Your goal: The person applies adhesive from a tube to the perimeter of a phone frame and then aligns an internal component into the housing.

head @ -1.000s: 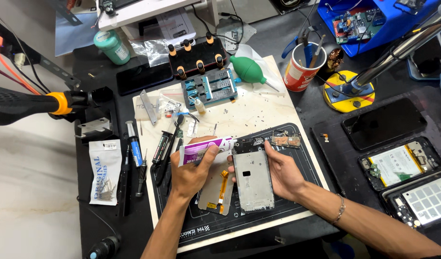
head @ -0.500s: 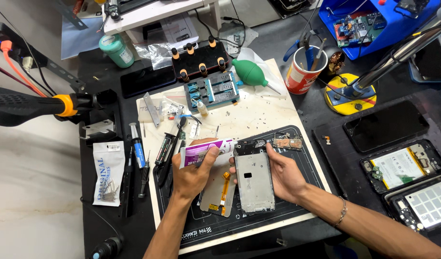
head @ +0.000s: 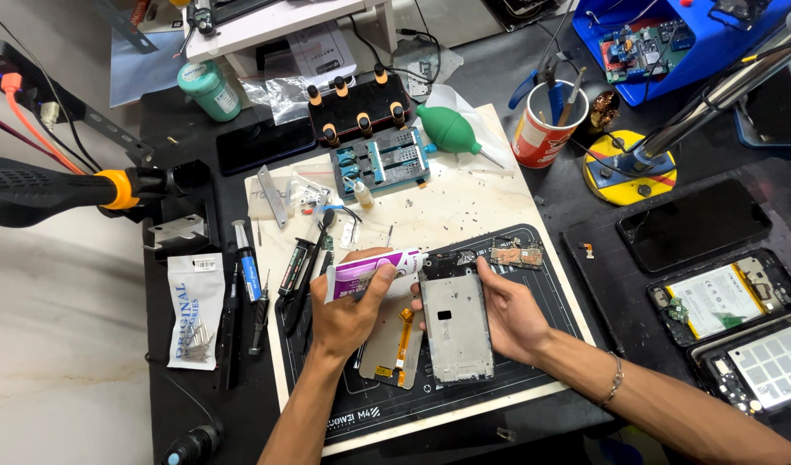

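The left hand [head: 348, 314] is closed around a white and purple glue tube [head: 374, 271], gripping it with thumb over the top; the tube lies nearly level, its nozzle pointing right and meeting the top left corner of the phone frame [head: 454, 325]. The right hand [head: 512, 314] holds that frame by its right edge, fingers curled against the side and thumb on the face, partly open. The frame rests flat on the black mat [head: 533, 379], near the front edge of the bench [head: 180, 155]. Just left of the frame, partly under the left hand, lies a grey panel with an orange flex cable [head: 402, 340]. A small circuit board [head: 516, 256] sits on the mat above the right hand. Farther back are a blue jig [head: 383, 164], a green blower [head: 447, 129] and a red cup [head: 546, 133] of tools. Tweezers and drivers lie along the mat's left side.
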